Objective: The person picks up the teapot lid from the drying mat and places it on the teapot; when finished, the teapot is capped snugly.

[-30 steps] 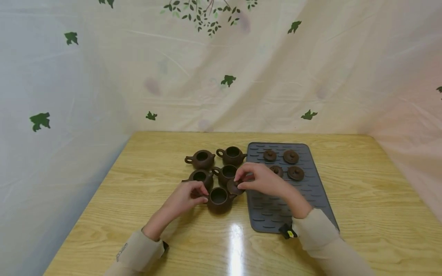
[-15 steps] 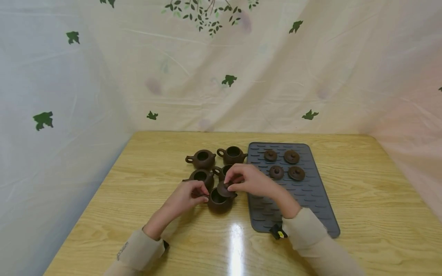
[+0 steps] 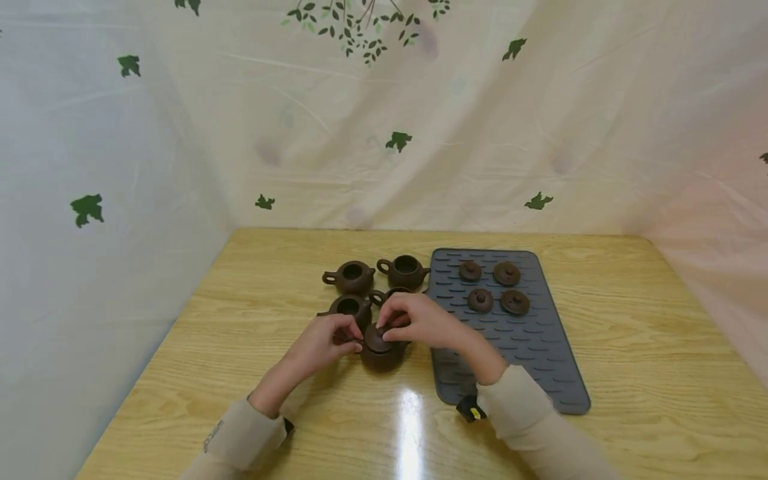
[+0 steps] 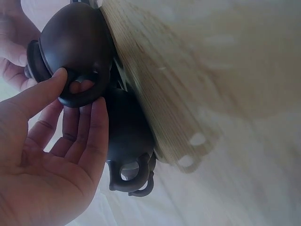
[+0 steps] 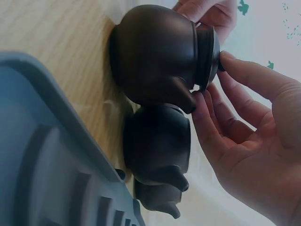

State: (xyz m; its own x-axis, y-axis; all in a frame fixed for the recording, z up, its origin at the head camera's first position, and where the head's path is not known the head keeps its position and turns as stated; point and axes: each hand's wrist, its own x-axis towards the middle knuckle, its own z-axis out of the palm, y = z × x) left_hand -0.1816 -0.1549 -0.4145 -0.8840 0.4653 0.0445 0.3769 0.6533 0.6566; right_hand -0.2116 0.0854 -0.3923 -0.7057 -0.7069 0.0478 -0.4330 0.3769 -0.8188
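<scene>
The nearest dark brown teapot (image 3: 382,363) stands on the table. My left hand (image 3: 319,345) holds it by its loop handle (image 4: 83,99), thumb on one side and fingers on the other. With my right hand (image 3: 423,323) I pinch the knob of a round lid (image 3: 376,343). That lid lies over the teapot's mouth; in the right wrist view the lid (image 5: 208,56) is slightly tilted, with a small gap on the spout side. Behind it, a lidless teapot (image 3: 393,293) is partly hidden by my right hand.
More lidless teapots stand close behind: a left one (image 3: 349,308), a back left one (image 3: 353,279) and a back right one (image 3: 405,273). To the right, a grey ridged mat (image 3: 510,360) bears several lids, including a front right one (image 3: 515,301). A patterned cloth (image 3: 336,160) hangs behind the table.
My right hand has carried the lid leftward from beside the nearest teapot and lowered it onto the mouth. My left hand has stayed on the handle.
</scene>
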